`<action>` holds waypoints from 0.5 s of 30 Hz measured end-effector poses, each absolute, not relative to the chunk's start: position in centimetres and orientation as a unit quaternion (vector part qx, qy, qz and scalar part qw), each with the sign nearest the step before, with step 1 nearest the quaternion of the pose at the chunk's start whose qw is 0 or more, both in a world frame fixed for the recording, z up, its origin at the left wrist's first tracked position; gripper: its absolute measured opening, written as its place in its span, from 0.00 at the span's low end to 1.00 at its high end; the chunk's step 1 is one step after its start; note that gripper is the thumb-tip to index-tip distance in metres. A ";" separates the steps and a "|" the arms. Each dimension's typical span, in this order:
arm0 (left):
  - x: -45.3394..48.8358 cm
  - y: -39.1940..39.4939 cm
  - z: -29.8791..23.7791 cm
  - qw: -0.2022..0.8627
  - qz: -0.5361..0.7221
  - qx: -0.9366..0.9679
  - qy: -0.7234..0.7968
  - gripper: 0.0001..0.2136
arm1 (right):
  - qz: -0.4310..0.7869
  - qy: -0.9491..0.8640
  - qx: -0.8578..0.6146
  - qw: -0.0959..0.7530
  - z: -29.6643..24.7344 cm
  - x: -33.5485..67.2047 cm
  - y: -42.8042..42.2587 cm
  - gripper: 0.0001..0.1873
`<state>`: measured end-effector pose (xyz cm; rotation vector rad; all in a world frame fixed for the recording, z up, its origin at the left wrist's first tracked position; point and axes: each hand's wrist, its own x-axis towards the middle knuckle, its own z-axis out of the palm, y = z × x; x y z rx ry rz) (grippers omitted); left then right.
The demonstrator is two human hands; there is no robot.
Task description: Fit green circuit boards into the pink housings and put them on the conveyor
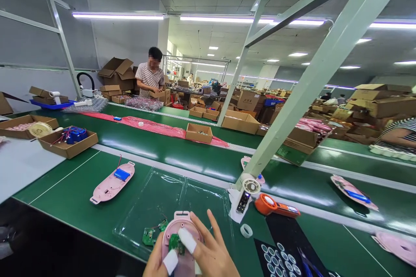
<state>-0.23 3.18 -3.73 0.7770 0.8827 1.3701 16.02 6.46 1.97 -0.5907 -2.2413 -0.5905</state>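
Observation:
At the bottom centre both my hands hold a pink plastic shell (179, 220) with a small green circuit board (177, 244) in it. My left hand (156, 262) grips its lower left edge, the thumb in a white finger cot. My right hand (211, 253) rests on its right side, fingers spread, one taped finger pressing on the board. Another green circuit board (150, 234) lies on a clear plastic tray (162, 201) just left of the shell.
A pink shell with a blue battery (113, 181) lies to the left, another (354, 192) on the belt at right. An orange tool (276, 207), a tape roll (246, 230) and a black mat (286, 246) sit right. Cardboard boxes (68, 140) line the table. A person (150, 77) works across; a slanted metal post (292, 108) crosses the view.

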 end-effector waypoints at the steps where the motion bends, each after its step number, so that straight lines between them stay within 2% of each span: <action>1: -0.2 3.4 -3.5 0.614 0.596 0.339 0.390 0.19 | -0.224 -0.863 -0.230 0.391 1.7 15.7 6.4 0.15; 4: -0.3 4.0 -3.5 0.593 0.601 0.332 0.420 0.21 | -0.212 -0.845 -0.245 0.426 -0.1 15.4 6.0 0.16; 7: -0.4 4.1 -3.8 0.563 0.612 0.311 0.460 0.22 | -0.200 -0.850 -0.315 0.373 -2.6 16.3 5.0 0.09; 9: -0.4 3.9 -3.7 0.553 0.615 0.299 0.477 0.23 | -0.168 -0.828 -0.394 0.362 -4.1 16.6 4.3 0.08; 15: 0.7 3.1 -1.6 0.530 0.640 0.311 0.461 0.24 | 0.028 -0.709 -0.557 0.431 -7.0 14.4 3.6 0.18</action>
